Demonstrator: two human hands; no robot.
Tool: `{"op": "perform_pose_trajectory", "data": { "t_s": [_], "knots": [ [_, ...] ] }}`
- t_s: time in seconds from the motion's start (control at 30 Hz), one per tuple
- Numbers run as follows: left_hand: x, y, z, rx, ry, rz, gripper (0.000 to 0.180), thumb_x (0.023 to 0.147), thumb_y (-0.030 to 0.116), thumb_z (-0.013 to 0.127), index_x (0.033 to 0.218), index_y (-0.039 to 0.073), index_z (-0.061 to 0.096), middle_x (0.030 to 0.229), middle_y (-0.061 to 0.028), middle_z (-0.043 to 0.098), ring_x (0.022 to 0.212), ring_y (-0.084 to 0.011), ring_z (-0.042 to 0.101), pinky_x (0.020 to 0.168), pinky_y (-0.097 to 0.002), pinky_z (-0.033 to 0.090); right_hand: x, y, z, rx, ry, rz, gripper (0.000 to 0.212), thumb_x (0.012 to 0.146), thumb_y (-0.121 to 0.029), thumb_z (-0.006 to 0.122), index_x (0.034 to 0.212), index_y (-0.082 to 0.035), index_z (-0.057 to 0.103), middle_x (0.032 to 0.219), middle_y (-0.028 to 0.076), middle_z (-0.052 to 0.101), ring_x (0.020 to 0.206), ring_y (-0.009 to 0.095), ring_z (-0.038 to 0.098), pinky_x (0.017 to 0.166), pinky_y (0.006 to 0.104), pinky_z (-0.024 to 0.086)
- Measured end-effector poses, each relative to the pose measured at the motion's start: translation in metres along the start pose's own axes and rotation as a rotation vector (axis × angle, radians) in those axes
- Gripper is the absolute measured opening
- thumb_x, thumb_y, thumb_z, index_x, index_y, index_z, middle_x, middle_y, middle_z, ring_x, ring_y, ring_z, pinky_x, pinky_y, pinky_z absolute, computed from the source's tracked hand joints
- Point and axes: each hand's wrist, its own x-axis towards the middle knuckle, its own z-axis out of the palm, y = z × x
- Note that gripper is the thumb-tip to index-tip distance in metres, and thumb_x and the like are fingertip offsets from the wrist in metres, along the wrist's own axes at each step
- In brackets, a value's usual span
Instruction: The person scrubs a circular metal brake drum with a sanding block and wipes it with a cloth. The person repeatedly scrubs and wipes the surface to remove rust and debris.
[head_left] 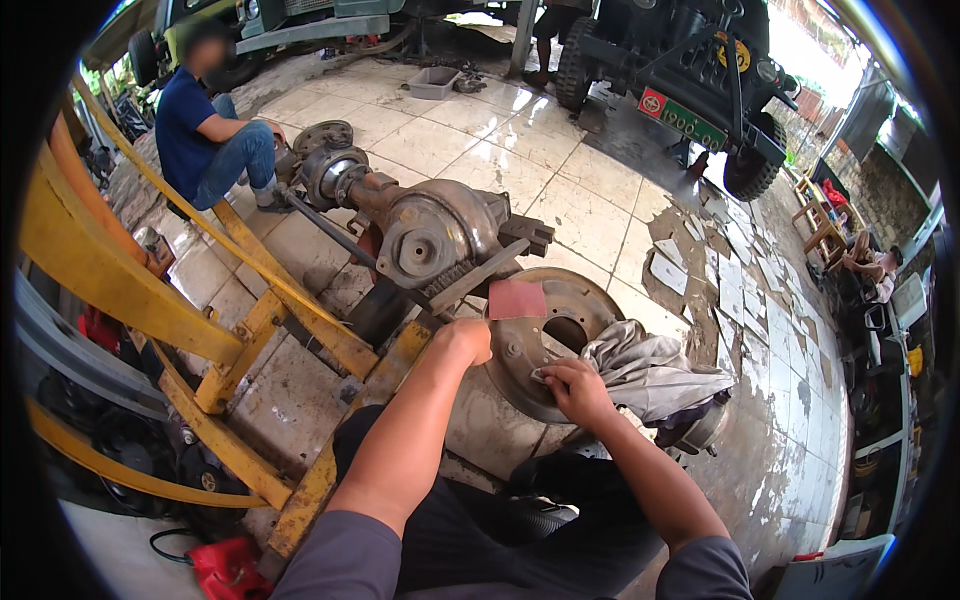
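The round metal plate (532, 345) lies at 3 o'clock from the curled left hand (468, 341), 11 o'clock from the half-curled right hand (578, 392); what either grips, I cannot tell.

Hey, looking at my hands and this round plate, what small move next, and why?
I'd probably pick up the reddish sheet with the left hand. It lies over the upper-left part of the round metal plate, hiding some of the surface, and the left hand is right beside it, while the right hand is lower, near the grey cloth.
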Motion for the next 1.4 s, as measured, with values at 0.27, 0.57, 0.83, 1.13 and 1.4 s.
{"op": "perform_pose_trajectory", "data": {
  "t_s": [0.27,0.57,0.83,1.13,1.4],
  "knots": [
    [0.006,-0.007,0.001,0.058,0.099,0.139,0.035,0.081,0.025,0.069,0.107,0.002,0.071,0.113,-0.0214,0.068,0.107,-0.0355,0.066,0.091,-0.0435,0.053,-0.004,0.0,-0.001,-0.012,-0.02,-0.028,0.036,0.074,0.005,0.061,0.105,-0.009,0.074,0.102,0.013,0.069,0.1,0.035,0.063,0.091,0.0419,0.05],
    [-0.012,-0.005,-0.009,-0.012,0.05,0.037,0.052,0.086,0.04,0.07,0.107,-0.007,0.068,0.111,-0.0243,0.068,0.107,-0.0365,0.065,0.093,-0.0432,0.051,-0.011,0.011,-0.052,-0.072,-0.344,-0.011,0.028,0.075,0.004,0.063,0.097,-0.006,0.075,0.1,0.014,0.069,0.099,0.033,0.065,0.089,0.04,0.052],
    [-0.002,-0.006,0.0,0.022,0.087,0.084,0.035,0.082,0.028,0.07,0.106,0.003,0.072,0.112,-0.0185,0.069,0.106,-0.0331,0.067,0.09,-0.041,0.054,-0.017,-0.019,-0.03,-0.028,-0.104,-0.159,0.03,0.071,0.009,0.059,0.094,-0.007,0.07,0.095,0.012,0.067,0.096,0.034,0.063,0.086,0.0408,0.051],
    [0.004,-0.003,0.004,-0.041,0.028,-0.012,0.031,0.084,0.018,0.062,0.11,0.005,0.072,0.116,-0.0172,0.069,0.109,-0.0344,0.066,0.089,-0.0451,0.055,-0.032,-0.011,-0.022,-0.279,-0.294,-0.319,0.039,0.068,-0.004,0.067,0.106,-0.011,0.069,0.112,0.008,0.062,0.103,0.029,0.058,0.091,0.038,0.05],
    [0.023,-0.013,0.015,-0.063,0.042,0.015,0.033,0.084,0.019,0.063,0.113,0.006,0.071,0.119,-0.0168,0.068,0.109,-0.0347,0.066,0.087,-0.0454,0.056,-0.026,-0.001,-0.069,-0.105,-0.02,0.132,0.017,0.077,-0.003,0.067,0.093,-0.006,0.07,0.093,0.013,0.064,0.093,0.034,0.062,0.084,0.041,0.051]
  ]
}}
